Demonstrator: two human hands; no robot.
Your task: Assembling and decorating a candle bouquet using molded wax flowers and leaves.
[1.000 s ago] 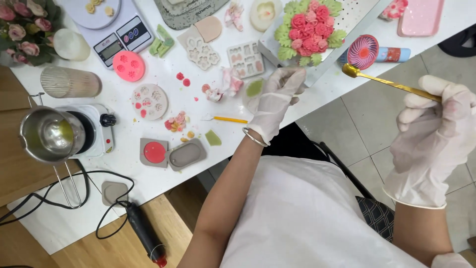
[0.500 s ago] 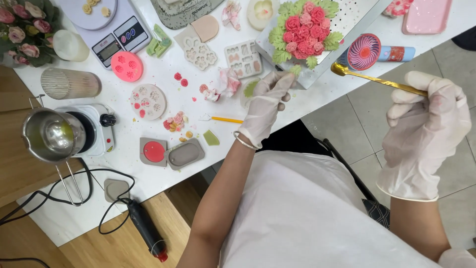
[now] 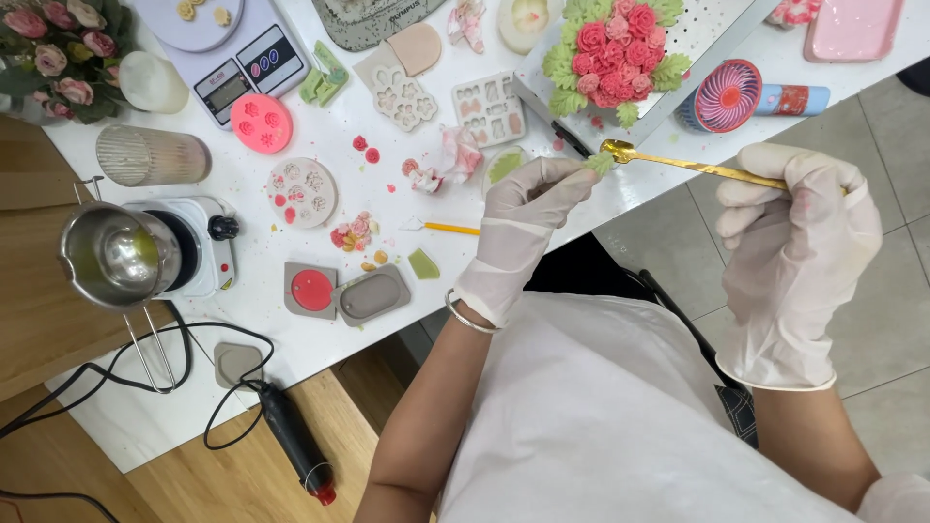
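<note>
At the far left, at about nine o'clock from the hands, a steel melting pot [image 3: 116, 257] sits on a small white hot plate [image 3: 199, 247]. Moving right, a round pale mould [image 3: 300, 192] with red bits lies on the white table [image 3: 320, 324], and a thin yellow stick [image 3: 450, 229] lies nearer the table's edge.

The left hand [image 3: 518, 232], in a white glove, reaches up toward one o'clock. Its fingertips [image 3: 572, 179] are pinched shut on a small green leaf piece [image 3: 601, 162], which touches, or lies just beside, the bowl of the gold spoon [image 3: 678, 163]; the view does not settle whether the leaf rests in the bowl or only against it.

The spoon's long axis runs from about ten o'clock at the bowl to four o'clock at the handle. The bowl lies just at the left fingertips, so the left hand is plainly the nearer one to the leaf. Directly at twelve o'clock from the bowl stands the cluster of pink roses with green leaves [image 3: 615, 48], on a white perforated board [image 3: 712, 34].

Farthest right, the right hand [image 3: 790, 252], also gloved, is closed around the spoon's handle end, fingers curled over it, well apart from the leaf.
</note>
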